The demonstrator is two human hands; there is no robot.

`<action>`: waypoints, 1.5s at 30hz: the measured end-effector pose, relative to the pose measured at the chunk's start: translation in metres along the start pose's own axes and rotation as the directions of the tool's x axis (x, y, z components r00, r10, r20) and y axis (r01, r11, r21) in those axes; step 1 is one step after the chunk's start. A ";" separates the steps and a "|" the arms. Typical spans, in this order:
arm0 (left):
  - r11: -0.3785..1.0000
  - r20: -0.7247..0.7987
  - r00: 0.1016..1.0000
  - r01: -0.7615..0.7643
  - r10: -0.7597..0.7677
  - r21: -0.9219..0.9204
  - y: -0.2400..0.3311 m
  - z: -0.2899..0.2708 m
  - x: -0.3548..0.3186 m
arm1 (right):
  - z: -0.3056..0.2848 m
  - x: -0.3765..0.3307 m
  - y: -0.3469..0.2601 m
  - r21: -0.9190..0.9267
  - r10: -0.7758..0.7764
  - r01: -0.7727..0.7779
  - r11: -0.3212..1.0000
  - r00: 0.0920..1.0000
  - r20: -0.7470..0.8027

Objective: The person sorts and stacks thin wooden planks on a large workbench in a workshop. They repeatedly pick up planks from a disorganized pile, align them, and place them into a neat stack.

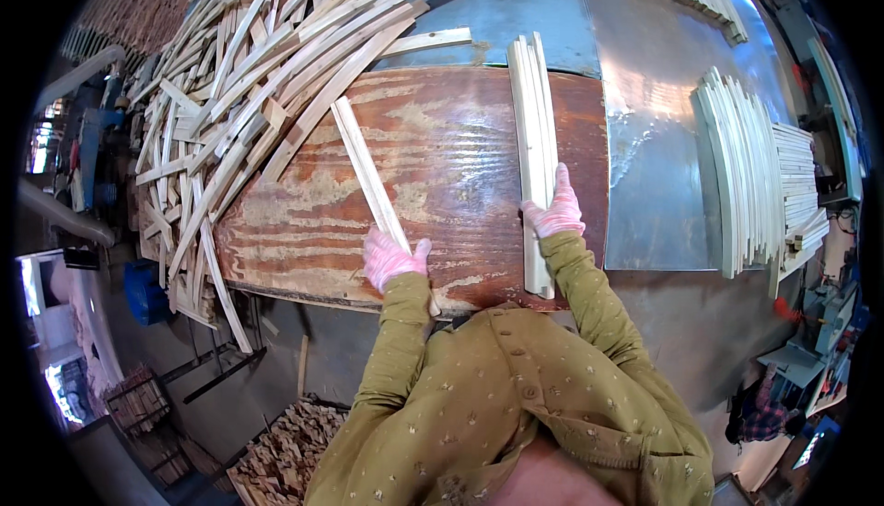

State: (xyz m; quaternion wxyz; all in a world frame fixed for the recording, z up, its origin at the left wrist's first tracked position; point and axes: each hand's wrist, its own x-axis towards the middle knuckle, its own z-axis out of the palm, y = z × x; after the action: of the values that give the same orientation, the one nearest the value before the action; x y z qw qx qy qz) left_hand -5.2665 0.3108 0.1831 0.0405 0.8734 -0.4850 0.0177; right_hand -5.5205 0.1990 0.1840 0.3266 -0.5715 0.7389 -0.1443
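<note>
Olive shirt (516, 368) nearest; on the worktop (460, 147), left hand (394, 257) grips a lone slat (366, 165), right hand (556, 210) clasps the slat bundle (529, 119). Bundle's far ends look staggered; I'd square them lightly.

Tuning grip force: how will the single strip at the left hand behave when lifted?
The wooden strip is probably stiff, as its edges look nearly straight. Likely light, being slender. It would probably slide rather than roll, given its flat-looking faces on the brown board.
</note>
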 end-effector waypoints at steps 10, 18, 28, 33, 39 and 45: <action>0.977 -0.025 0.984 -0.180 0.179 -0.116 0.022 0.003 0.006 | -0.022 0.033 0.077 0.949 -0.341 -0.273 0.155 0.887 0.311; -0.013 0.633 0.498 0.792 0.592 -0.611 0.152 0.005 -0.020 | 0.004 -0.004 0.053 0.779 -0.142 -0.555 -0.292 0.831 0.538; -0.141 0.685 0.388 0.910 0.616 -0.389 0.143 0.061 -0.033 | -0.029 -0.011 0.086 0.875 -0.237 -0.439 0.203 0.845 0.479; -0.300 0.535 0.282 0.952 0.796 -0.056 0.146 0.016 -0.023 | -0.082 -0.030 0.046 0.674 -0.596 -0.714 -0.190 0.630 0.499; -0.157 0.713 0.362 0.928 0.600 -0.339 0.127 0.014 -0.021 | -0.048 -0.014 0.092 0.891 -0.351 -0.428 0.149 0.820 0.452; 0.192 0.619 0.758 0.589 0.209 -0.785 0.121 0.028 -0.020 | -0.075 0.028 0.151 0.391 0.203 -0.242 0.888 0.969 0.141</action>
State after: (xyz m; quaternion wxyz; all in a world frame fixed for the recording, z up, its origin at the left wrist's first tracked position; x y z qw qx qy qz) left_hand -5.3802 0.2610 0.1605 0.4178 0.6593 -0.2463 -0.5745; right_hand -5.6864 0.2070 0.1425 0.4873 -0.4091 0.7369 -0.2282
